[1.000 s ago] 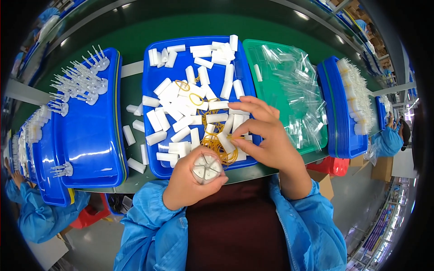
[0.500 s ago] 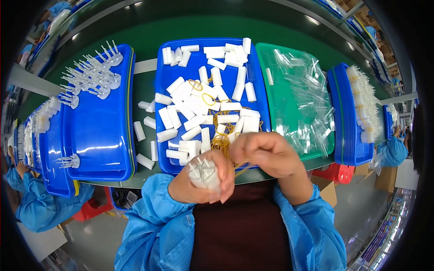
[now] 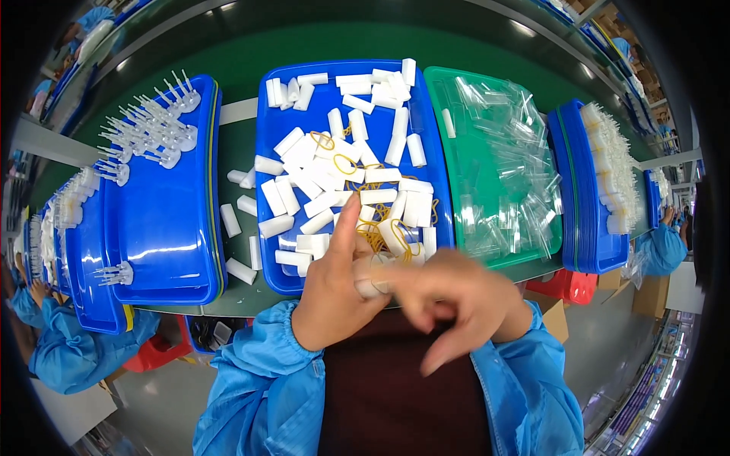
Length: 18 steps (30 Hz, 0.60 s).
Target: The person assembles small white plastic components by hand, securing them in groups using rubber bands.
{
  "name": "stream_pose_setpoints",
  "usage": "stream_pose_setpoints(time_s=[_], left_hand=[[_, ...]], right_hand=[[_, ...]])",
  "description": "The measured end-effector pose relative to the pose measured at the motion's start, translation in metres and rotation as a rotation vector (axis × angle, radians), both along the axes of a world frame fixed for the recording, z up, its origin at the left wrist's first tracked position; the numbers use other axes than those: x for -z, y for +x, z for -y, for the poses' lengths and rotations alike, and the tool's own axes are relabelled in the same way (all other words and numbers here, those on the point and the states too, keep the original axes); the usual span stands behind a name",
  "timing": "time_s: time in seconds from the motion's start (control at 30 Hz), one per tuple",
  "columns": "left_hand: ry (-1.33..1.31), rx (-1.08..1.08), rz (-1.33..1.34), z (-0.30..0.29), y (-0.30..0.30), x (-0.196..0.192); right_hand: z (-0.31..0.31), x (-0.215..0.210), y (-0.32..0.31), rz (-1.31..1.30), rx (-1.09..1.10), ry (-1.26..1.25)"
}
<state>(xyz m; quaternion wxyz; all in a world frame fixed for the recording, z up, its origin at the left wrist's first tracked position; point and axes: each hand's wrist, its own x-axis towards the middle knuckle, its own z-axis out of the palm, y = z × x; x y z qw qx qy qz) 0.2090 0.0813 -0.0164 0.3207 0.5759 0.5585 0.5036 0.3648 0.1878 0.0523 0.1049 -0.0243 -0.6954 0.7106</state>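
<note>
In my left hand (image 3: 328,292), whose index finger points up, a bundle of white pieces (image 3: 371,278) is held, mostly hidden by the fingers. My right hand (image 3: 468,295) is smeared by motion beside the bundle, fingers apart. One of its fingers reaches the bundle, and another stretches down toward me. No rubber band can be made out on it. Just beyond both hands lies a blue tray (image 3: 439,220) of loose white blocks (image 3: 304,178) with yellow rubber bands (image 3: 346,164) among them.
A green tray (image 3: 473,178) of clear plastic sleeves (image 3: 517,121) adjoins on the right. Left, another blue tray (image 3: 163,243) bears white pronged parts (image 3: 156,129). Several white blocks (image 3: 230,220) lie on the green table between trays. Stacked blue trays (image 3: 579,228) stand far right.
My left hand has moved rightward and up, turned, and raised its index finger. My right hand, earlier pinching a rubber band, has come down across the bundle with its fingers spread.
</note>
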Motion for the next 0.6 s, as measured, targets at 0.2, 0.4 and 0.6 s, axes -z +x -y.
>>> stream_pose_setpoints(time_s=[0.2, 0.4, 0.6], left_hand=[[-0.079, -0.003, 0.273, -0.003, -0.006, -0.008], [0.213, 0.012, 0.564, 0.003, 0.011, -0.001], [0.337, -0.073, 0.19, -0.002, 0.008, -0.002]], right_hand=[[0.015, 0.009, 0.0, -0.227, -0.07, 0.374], [0.022, 0.035, 0.021, -0.448, 0.092, -0.515], [0.018, 0.059, 0.012, -0.44, 0.079, -0.718]])
